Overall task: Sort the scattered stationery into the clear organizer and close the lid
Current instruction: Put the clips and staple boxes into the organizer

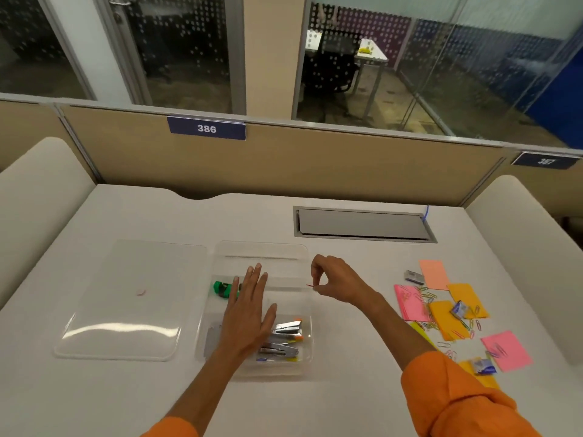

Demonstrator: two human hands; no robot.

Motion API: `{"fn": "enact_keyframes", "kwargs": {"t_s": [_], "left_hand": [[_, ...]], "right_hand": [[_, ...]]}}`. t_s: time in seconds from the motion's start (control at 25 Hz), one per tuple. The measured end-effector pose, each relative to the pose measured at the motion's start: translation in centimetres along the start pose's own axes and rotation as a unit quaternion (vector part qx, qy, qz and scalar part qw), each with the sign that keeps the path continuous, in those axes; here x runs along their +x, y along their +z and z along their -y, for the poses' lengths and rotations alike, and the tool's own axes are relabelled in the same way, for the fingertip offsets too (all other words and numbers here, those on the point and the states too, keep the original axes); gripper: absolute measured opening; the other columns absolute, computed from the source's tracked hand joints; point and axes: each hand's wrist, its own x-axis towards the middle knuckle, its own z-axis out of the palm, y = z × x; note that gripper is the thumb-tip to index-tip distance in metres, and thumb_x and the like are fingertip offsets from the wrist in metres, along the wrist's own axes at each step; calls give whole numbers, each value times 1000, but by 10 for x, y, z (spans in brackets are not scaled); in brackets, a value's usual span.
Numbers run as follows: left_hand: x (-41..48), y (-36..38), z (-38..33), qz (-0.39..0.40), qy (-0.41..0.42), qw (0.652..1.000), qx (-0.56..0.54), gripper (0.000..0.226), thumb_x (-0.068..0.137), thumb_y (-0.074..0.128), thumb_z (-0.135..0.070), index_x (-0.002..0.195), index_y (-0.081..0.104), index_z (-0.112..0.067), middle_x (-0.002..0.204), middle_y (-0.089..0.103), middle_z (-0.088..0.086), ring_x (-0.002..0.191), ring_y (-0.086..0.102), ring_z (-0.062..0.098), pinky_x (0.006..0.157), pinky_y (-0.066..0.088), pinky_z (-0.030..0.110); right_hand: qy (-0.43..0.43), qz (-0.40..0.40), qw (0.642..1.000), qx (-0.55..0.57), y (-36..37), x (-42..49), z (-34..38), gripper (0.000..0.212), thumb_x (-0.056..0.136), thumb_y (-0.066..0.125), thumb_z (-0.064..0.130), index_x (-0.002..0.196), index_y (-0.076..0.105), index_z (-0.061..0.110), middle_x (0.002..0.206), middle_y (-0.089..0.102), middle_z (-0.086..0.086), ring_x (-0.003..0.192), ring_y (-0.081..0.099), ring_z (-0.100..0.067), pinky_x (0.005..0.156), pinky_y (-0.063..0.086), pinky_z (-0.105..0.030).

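Observation:
The clear organizer [262,250] sits open mid-table, its clear lid [126,298] lying flat to its left. Inside are a green sharpener-like item [222,289] and silver staplers [285,340] with small coloured pieces. My left hand [249,310] hovers flat over the organizer, fingers spread, holding nothing. My right hand [334,283] pinches a thin red paper clip [309,285] at the organizer's right edge. Scattered to the right lie sticky notes [454,313] in pink, orange and yellow, several coloured paper clips [426,294] and small staple boxes [414,276].
A grey cable hatch [362,223] is set into the white table behind the organizer. A beige partition [284,159] with label 386 closes the far side. Cushioned dividers stand at the left and right edges.

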Motion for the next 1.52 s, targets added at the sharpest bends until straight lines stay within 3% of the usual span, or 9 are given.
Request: {"fn": "enact_keyframes", "kwargs": {"t_s": [0.24, 0.48, 0.76, 0.92, 1.04, 1.24, 1.4, 1.52], "left_hand": [[12, 32, -75, 22, 59, 998, 0, 67, 96, 33, -47, 153, 24, -13, 164, 9, 3, 151, 4, 17, 121, 9, 48], [19, 67, -151, 41, 123, 991, -11, 65, 96, 37, -43, 151, 29, -9, 163, 14, 5, 151, 8, 19, 120, 15, 50], [14, 99, -211, 83, 148, 985, -16, 65, 97, 35, -45, 152, 27, -12, 163, 13, 2, 151, 7, 16, 121, 13, 47], [13, 107, -227, 96, 156, 983, -13, 65, 97, 34, -47, 152, 27, -13, 163, 13, 2, 151, 8, 16, 120, 13, 47], [13, 110, -232, 101, 158, 982, -12, 65, 97, 35, -46, 153, 26, -13, 163, 13, 2, 151, 7, 15, 121, 12, 46], [10, 117, -240, 116, 166, 979, -20, 66, 97, 35, -47, 153, 24, -15, 163, 15, 1, 151, 8, 14, 121, 13, 44], [4, 130, -255, 135, 189, 972, -27, 65, 93, 41, -48, 149, 35, -14, 157, 32, 5, 146, 28, 19, 119, 20, 40], [-2, 144, -274, 165, 206, 964, -18, 62, 86, 54, -51, 136, 51, -15, 141, 52, 7, 127, 53, 27, 110, 39, 43]], "right_hand": [[78, -65, 994, 35, -31, -77, -80, 34, 70, 70, 11, 80, 45, 31, 77, 66, 15, 78, 54, -8, 67, 45, -31], [157, -124, 977, 69, -53, -166, -177, 26, 65, 68, 2, 77, 52, 17, 74, 62, 5, 72, 58, -13, 65, 47, -36], [231, -108, 966, 48, -38, -233, -254, 29, 69, 73, 5, 80, 50, 19, 78, 63, -1, 72, 60, -21, 64, 50, -43], [245, -117, 960, 71, -30, -239, -261, 30, 71, 74, 6, 80, 51, 23, 79, 64, 0, 73, 59, -18, 64, 50, -38], [251, -126, 955, 93, -38, -245, -265, 30, 71, 82, 12, 83, 56, 21, 81, 64, 6, 75, 59, -11, 65, 48, -26], [290, -198, 931, 104, -60, -274, -288, 28, 72, 79, 5, 83, 59, 20, 81, 64, 9, 75, 58, -5, 66, 44, -17], [314, -183, 924, 116, -62, -299, -297, 29, 74, 78, 3, 86, 61, 24, 85, 64, 11, 80, 62, -5, 68, 45, -11], [301, -114, 942, 96, -49, -312, -296, 37, 73, 81, 9, 103, 65, 21, 98, 59, 8, 95, 60, -12, 75, 50, -18]]}}
